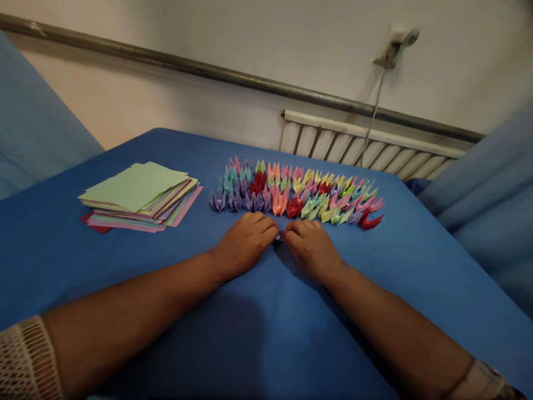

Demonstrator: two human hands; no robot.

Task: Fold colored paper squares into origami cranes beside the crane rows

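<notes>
My left hand [245, 241] and my right hand [310, 247] rest knuckles-up on the blue cloth, fingertips meeting in the middle. Both are curled, pinching a small pale piece of paper [280, 236] that is almost wholly hidden under the fingers. Just beyond the fingers stand several rows of small folded paper cranes [295, 194] in purple, red, pink, green and yellow. A stack of coloured square paper sheets [139, 195], pale green on top, lies to the left of my left hand.
The blue-covered table [266, 322] reaches to a wall at the back. A metal rail [233, 75] and a white radiator [366, 144] run along the wall, with a cord hanging from a wall fitting [391, 44]. Blue fabric hangs at both sides.
</notes>
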